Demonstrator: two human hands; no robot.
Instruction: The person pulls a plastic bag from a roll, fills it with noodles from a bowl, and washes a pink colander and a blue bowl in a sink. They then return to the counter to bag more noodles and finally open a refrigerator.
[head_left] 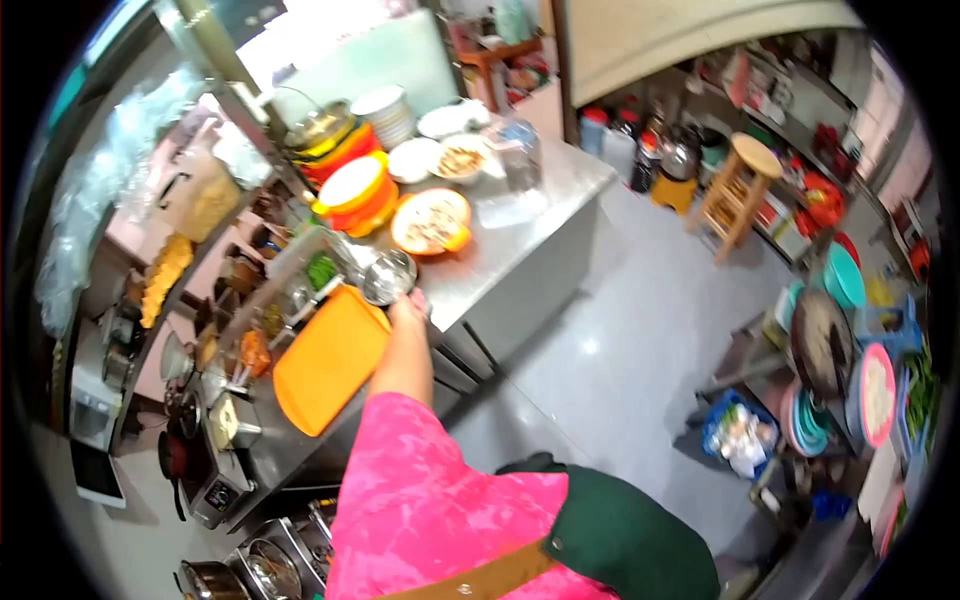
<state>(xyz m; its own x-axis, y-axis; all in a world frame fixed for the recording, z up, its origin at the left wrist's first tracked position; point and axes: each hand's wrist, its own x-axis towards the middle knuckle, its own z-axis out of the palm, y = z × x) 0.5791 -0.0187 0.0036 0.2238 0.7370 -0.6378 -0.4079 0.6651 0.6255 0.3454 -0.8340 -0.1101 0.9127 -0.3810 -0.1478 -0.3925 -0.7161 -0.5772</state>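
My left hand reaches forward over the counter, its fingers at the near rim of a shiny metal bowl. The fingers are small and partly hidden behind the bowl, but they look closed on its edge. Just below lies an orange cutting board, along the counter's near edge. Beyond the metal bowl stands an orange bowl full of pale chopped pieces. A container of chopped greens sits to the left of the hand. My right hand is out of view.
Stacked orange and yellow containers, white bowls and a clear plastic container stand on the steel counter. Pots are at lower left. Across the floor are a wooden stool, a wok and basins.
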